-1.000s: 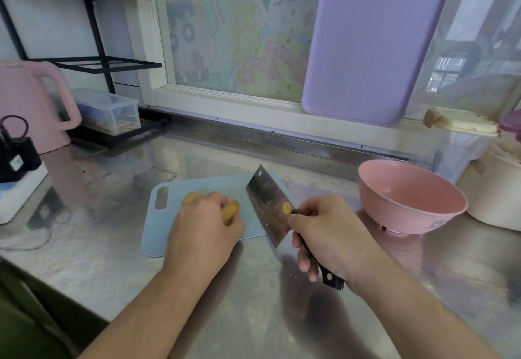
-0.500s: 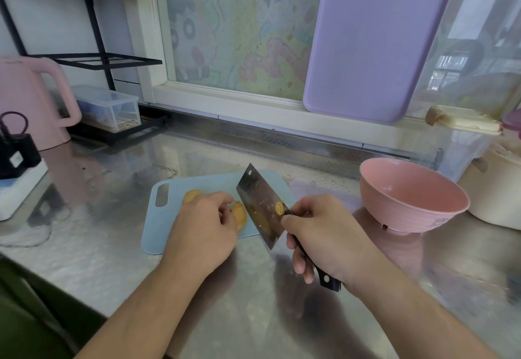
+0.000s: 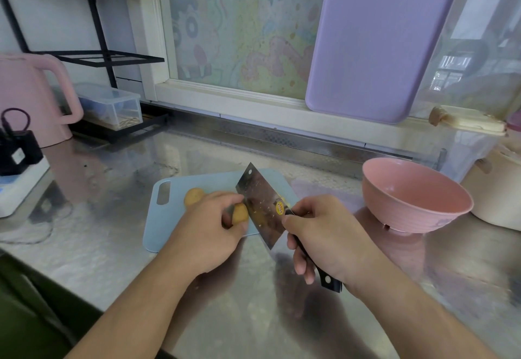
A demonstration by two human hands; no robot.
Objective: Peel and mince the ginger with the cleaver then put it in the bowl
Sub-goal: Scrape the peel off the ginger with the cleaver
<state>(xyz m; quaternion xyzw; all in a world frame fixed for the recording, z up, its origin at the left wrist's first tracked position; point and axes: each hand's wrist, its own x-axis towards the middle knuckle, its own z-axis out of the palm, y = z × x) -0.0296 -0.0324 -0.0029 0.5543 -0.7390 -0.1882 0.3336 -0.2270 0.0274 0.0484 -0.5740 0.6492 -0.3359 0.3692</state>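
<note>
Gleaming steel counter (image 3: 118,248) under blue cutting board (image 3: 166,217), beside cartoon-papered window (image 3: 239,34).

A steel tabletop (image 3: 253,302) lay bare along its near edge and across the middle strip behind a blue cutting board (image 3: 166,217). Both hands and a tilted cleaver (image 3: 262,206) crowded the board's right end. A pink bowl (image 3: 414,198) stood to the right, apart from the board, with an open gap between them. A cream pot (image 3: 496,198) filled the far right edge. A pink kettle (image 3: 31,99), a black rack (image 3: 93,57) and a clear box (image 3: 112,105) blocked the far left corner.
</note>
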